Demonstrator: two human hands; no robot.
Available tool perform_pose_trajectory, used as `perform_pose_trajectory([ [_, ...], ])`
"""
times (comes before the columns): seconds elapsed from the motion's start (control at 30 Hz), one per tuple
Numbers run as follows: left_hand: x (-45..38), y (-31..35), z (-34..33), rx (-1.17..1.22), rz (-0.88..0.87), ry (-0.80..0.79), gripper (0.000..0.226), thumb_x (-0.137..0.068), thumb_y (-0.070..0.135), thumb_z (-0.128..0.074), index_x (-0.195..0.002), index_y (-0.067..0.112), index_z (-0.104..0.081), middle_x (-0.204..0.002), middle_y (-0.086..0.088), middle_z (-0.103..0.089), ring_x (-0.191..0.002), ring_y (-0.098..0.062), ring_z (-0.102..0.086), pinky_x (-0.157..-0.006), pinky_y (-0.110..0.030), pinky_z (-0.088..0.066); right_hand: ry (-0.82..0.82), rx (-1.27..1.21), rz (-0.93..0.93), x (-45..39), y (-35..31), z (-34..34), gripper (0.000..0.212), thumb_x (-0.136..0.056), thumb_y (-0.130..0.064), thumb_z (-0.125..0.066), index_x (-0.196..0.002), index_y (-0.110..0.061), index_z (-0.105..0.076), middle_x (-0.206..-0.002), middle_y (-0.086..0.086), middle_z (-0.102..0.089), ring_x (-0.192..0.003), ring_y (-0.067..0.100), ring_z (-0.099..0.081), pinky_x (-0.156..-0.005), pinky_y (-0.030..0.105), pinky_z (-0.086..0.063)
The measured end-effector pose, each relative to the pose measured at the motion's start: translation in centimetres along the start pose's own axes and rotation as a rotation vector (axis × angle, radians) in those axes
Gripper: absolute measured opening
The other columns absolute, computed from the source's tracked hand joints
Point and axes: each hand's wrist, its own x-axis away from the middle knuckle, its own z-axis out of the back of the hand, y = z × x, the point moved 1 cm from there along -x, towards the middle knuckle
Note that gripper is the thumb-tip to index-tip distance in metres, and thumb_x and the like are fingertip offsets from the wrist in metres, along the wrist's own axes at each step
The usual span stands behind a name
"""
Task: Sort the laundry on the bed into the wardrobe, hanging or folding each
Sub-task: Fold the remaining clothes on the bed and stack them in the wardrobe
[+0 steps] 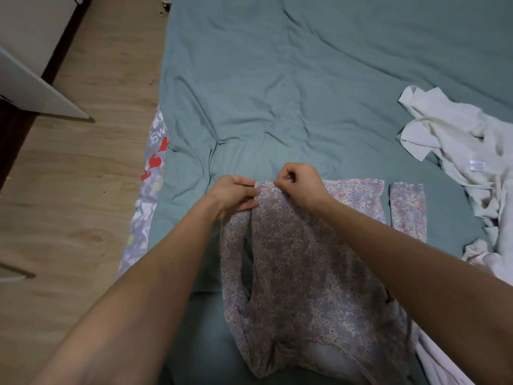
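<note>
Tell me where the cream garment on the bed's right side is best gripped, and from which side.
Probably the flat flap of the cream garment that juts left onto bare teal sheet. Come from the left: that edge lies free and single, while the rest is crumpled. Both hands, left hand and right hand, are busy pinching the floral garment.

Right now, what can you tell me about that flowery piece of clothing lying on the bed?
The floral garment is thin, soft-looking cloth printed with tiny pink, lilac and cream flowers. It lies spread flat on the teal bedsheet, its straight far edge away from the person. A separate-looking strip of the same print lies to its right. The left hand and the right hand both pinch the far edge near its left corner. A pile of cream laundry lies further right.
</note>
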Motion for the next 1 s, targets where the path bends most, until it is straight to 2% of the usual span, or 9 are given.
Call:
perform_pose_trajectory([
  [0.13, -1.3, -1.1, -0.1, -0.008, -0.09, 0.213, 0.025, -0.089, -0.012, -0.056, -0.071, 0.004, -0.05, -0.076, -0.01, -0.051, -0.067, -0.019, -0.058, -0.057, -0.023, -0.058, 0.081, 0.241, 0.039, 0.9, 0.9, 1.3, 0.009, -0.088, -0.023, -0.06, -0.094, -0.016, -0.059, -0.095, 0.001, -0.061, -0.09, 0.021, -0.055, -0.074, 0.032, -0.043],
  [0.27, -3.0, -2.2, -0.6, -0.23, -0.135, 0.232, 0.03, -0.091, 0.008, -0.063, -0.066, 0.011, -0.048, -0.065, -0.007, -0.046, -0.048, -0.01, -0.056, -0.068, -0.033, -0.059, 0.298, 0.486, -0.041, 2.8, 3.6, 5.7, 0.019, -0.092, -0.017, -0.05, -0.108, -0.008, -0.056, -0.113, 0.014, -0.055, -0.11, 0.031, -0.046, -0.082, 0.039, -0.041],
  [0.37, -3.6, -2.6, -0.5, -0.398, -0.173, 0.298, 0.038, -0.088, 0.015, -0.067, -0.056, 0.015, -0.046, -0.059, -0.013, -0.053, -0.06, -0.028, -0.063, -0.076, -0.043, -0.056, 0.305, 0.613, -0.179, 3.7, 6.4, 8.8, 0.024, -0.092, -0.02, -0.051, -0.111, -0.006, -0.057, -0.115, 0.02, -0.053, -0.111, 0.036, -0.044, -0.087, 0.041, -0.04],
  [0.43, -3.4, -2.6, -0.7, -0.42, -0.188, 0.369, 0.038, -0.088, 0.012, -0.065, -0.055, 0.015, -0.044, -0.057, -0.015, -0.057, -0.064, -0.032, -0.067, -0.075, -0.044, -0.058, 0.289, 0.564, -0.26, 4.0, 7.8, 9.9, 0.022, -0.092, -0.02, -0.054, -0.109, -0.006, -0.059, -0.114, 0.022, -0.054, -0.11, 0.038, -0.047, -0.088, 0.041, -0.041],
  [0.57, -2.4, -2.2, -2.2, -0.35, -0.25, 0.4, 0.034, -0.093, 0.006, -0.057, -0.063, 0.014, -0.041, -0.052, -0.007, -0.052, -0.038, -0.013, -0.057, -0.053, -0.029, -0.052, 0.33, 0.355, -0.395, 4.2, 9.0, 10.3, 0.012, -0.092, -0.016, -0.056, -0.095, -0.005, -0.058, -0.105, 0.022, -0.061, -0.101, 0.037, -0.056, -0.079, 0.038, -0.043],
  [0.73, -2.7, -3.0, -1.8, -0.337, -0.338, 0.541, 0.029, -0.087, 0.012, -0.062, -0.066, 0.019, -0.043, -0.071, -0.012, -0.059, -0.075, -0.034, -0.068, -0.075, -0.044, -0.056, 0.472, 0.291, -0.297, 4.4, 9.1, 10.8, 0.009, -0.087, 0.004, -0.043, -0.091, -0.001, -0.05, -0.091, 0.024, -0.059, -0.085, 0.037, -0.054, -0.067, 0.038, -0.034],
  [0.8, -2.1, -3.2, -2.5, -0.321, -0.378, 0.588, 0.014, -0.089, 0.012, -0.06, -0.077, 0.014, -0.052, -0.08, -0.011, -0.059, -0.086, -0.033, -0.066, -0.081, -0.034, -0.052, 0.539, 0.261, -0.254, 4.6, 8.7, 10.5, 0.021, -0.081, 0.011, -0.036, -0.093, -0.001, -0.049, -0.094, 0.022, -0.056, -0.086, 0.034, -0.05, -0.069, 0.038, -0.034],
  [0.9, 0.3, -4.4, -4.4, -0.37, -0.559, 0.658, 0.023, -0.095, 0.012, -0.053, -0.116, 0.002, -0.053, -0.112, -0.011, -0.057, -0.109, -0.025, -0.055, -0.088, -0.019, -0.035, 0.573, 0.381, -0.118, 5.8, 7.6, 8.0, 0.036, -0.081, 0.014, -0.041, -0.111, -0.002, -0.052, -0.114, 0.017, -0.053, -0.108, 0.033, -0.049, -0.09, 0.036, -0.039],
  [1.0, 3.3, -7.5, -7.1, -0.567, -0.815, 0.554, 0.04, -0.101, 0.015, -0.042, -0.14, 0.007, -0.042, -0.144, -0.009, -0.043, -0.135, -0.02, -0.037, -0.113, -0.027, -0.026, 0.359, 0.567, 0.122, 8.6, 7.0, 2.9, 0.042, -0.097, -0.012, -0.044, -0.138, -0.009, -0.042, -0.147, 0.009, -0.039, -0.14, 0.028, -0.031, -0.117, 0.045, -0.024],
])
